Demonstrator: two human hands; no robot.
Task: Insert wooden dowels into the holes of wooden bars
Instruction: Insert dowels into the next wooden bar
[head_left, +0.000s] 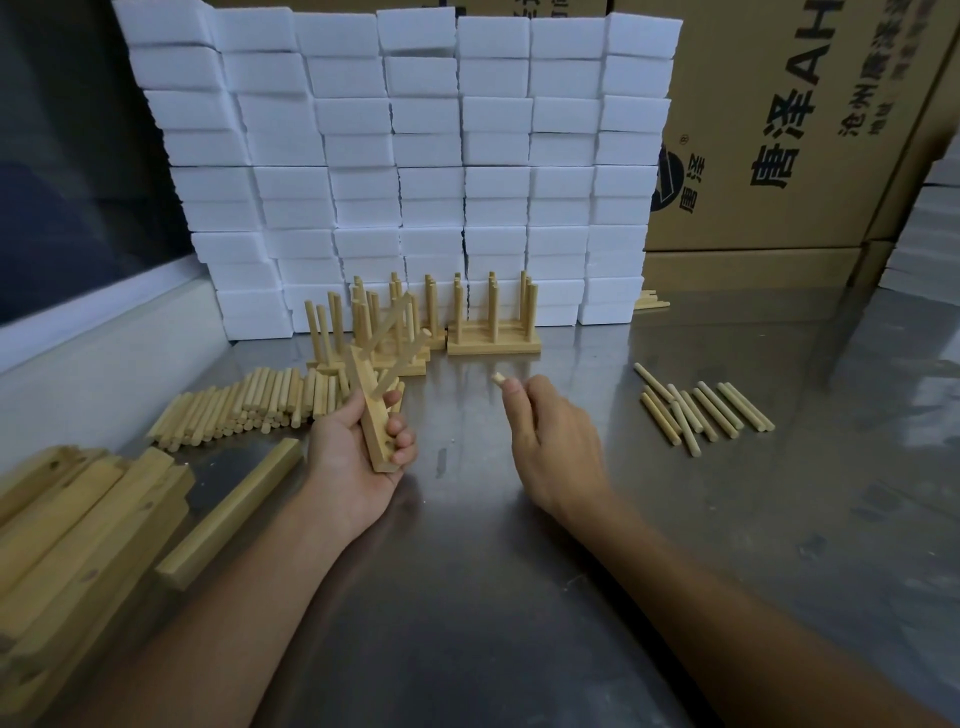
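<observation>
Left hand (358, 447) grip clasps the pale rectangular wooden bar (375, 415), tilted, dowels already seated at its far end, while right hand (550, 441) grip pinches a short pale wooden dowel (497, 378), just right of the bar, above the steel worktop (467, 571).

Dim, cool indoor light is falling from above, and the metal desk (519, 597) is giving back soft grey sheen rather than hard glare. The stack of white foam blocks (415, 156) is showing brightest. Faint shadows are pooling under the forearms. Wide-angle distortion is bending the edges, and the cardboard box (779, 130) lettering is smearing slightly.
</observation>
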